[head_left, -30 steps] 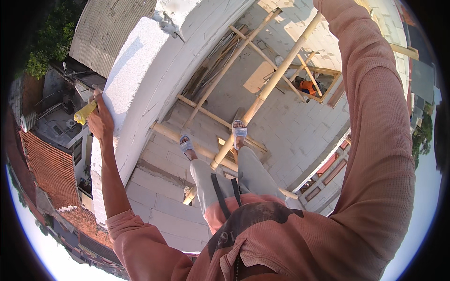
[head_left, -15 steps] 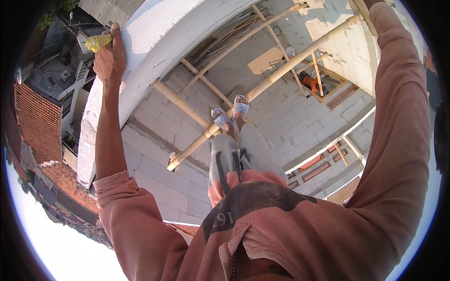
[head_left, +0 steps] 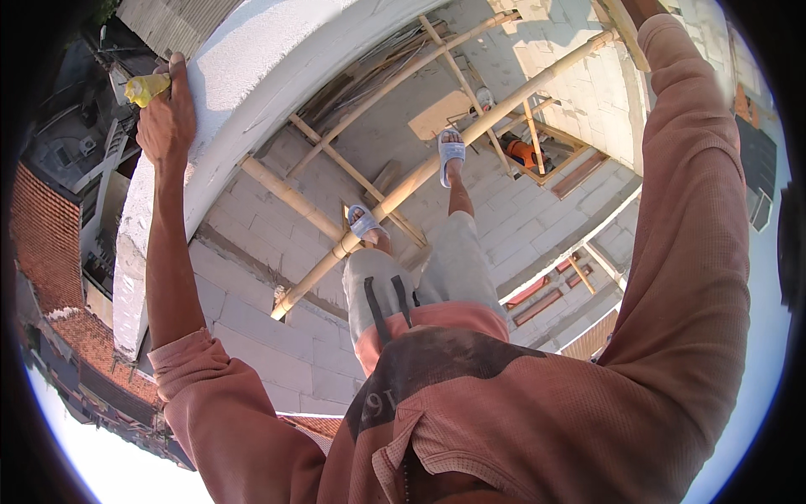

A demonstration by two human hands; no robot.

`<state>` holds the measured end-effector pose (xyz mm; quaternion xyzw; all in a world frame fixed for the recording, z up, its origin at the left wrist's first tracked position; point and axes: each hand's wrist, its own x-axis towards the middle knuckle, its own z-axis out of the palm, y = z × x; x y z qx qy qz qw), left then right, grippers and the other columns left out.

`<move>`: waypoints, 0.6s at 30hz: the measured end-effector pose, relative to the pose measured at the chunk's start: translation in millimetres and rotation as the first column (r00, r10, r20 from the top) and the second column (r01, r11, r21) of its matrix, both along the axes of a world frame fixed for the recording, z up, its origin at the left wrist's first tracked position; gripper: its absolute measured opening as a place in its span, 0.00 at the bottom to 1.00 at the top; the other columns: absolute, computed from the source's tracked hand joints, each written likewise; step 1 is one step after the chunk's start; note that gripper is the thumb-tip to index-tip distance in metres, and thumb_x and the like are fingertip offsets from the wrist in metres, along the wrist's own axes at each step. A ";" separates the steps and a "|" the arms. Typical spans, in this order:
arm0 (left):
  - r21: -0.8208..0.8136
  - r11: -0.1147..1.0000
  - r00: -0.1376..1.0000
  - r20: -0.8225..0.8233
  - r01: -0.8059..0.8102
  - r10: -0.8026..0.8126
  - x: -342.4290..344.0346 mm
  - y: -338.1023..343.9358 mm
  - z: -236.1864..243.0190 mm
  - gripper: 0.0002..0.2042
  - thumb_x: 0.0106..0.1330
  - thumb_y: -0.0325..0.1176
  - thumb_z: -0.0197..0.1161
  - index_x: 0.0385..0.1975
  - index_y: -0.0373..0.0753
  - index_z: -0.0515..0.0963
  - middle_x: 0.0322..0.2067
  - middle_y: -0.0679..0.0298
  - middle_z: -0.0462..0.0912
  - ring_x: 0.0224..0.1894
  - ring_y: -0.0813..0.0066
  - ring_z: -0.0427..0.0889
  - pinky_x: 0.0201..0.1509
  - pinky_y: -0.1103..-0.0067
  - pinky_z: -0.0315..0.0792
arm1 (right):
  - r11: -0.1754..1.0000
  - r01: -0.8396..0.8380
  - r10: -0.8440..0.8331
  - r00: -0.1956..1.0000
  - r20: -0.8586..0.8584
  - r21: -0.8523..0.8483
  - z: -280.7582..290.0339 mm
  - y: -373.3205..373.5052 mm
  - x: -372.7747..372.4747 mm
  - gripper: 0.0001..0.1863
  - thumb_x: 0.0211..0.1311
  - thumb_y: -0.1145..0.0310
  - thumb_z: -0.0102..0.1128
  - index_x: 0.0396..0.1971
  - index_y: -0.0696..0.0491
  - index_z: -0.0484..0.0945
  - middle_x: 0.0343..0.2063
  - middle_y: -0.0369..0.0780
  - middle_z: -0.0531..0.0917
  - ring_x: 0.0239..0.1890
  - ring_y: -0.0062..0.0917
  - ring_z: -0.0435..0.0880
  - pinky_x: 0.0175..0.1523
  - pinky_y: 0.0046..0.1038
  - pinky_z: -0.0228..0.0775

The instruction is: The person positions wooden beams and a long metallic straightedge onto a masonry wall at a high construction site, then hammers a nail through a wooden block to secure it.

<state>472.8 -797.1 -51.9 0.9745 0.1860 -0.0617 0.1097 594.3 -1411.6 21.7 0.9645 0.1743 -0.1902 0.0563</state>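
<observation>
The person's left hand (head_left: pixel 166 118) is curled around a yellow bundle (head_left: pixel 147 89) at the outer edge of the white wall (head_left: pixel 235 67); the bundle sticks out on the side away from the wall, and its contents cannot be told. The right hand lies beyond the picture's upper edge, so its state cannot be told. On the wall's inner side, both sandals (head_left: pixel 451 155) hold feet, at a long pole (head_left: pixel 537 90). Farther from the wall and lower, a wooden frame (head_left: pixel 564 165) surrounds something orange (head_left: pixel 522 151).
</observation>
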 end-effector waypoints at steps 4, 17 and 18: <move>0.068 0.993 0.995 -0.030 0.099 -0.097 -2.8 3.8 -2.2 0.24 0.74 0.57 0.36 0.59 0.57 0.74 0.63 0.62 0.74 0.60 0.50 0.76 0.60 0.63 0.71 | 0.999 -0.046 0.046 0.999 0.017 0.006 3.4 -5.5 19.2 0.47 0.47 0.48 0.73 0.65 0.51 0.60 0.59 0.46 0.73 0.66 0.41 0.67 0.61 0.50 0.69; -0.005 0.990 0.984 0.113 0.138 -0.136 0.6 10.2 -15.6 0.27 0.75 0.54 0.41 0.53 0.39 0.78 0.51 0.48 0.80 0.54 0.44 0.78 0.58 0.66 0.68 | 0.994 -0.098 0.096 0.995 0.028 0.051 -14.7 -62.1 87.7 0.48 0.47 0.48 0.74 0.65 0.51 0.60 0.59 0.45 0.73 0.67 0.41 0.66 0.62 0.50 0.69; 0.038 0.985 0.976 0.137 0.168 -0.171 2.3 13.1 -16.9 0.27 0.75 0.54 0.42 0.53 0.38 0.78 0.50 0.48 0.81 0.53 0.45 0.78 0.58 0.66 0.69 | 0.993 -0.101 0.099 0.995 0.030 0.053 -15.2 -67.1 92.3 0.48 0.47 0.48 0.74 0.65 0.51 0.60 0.59 0.45 0.73 0.67 0.41 0.66 0.62 0.50 0.69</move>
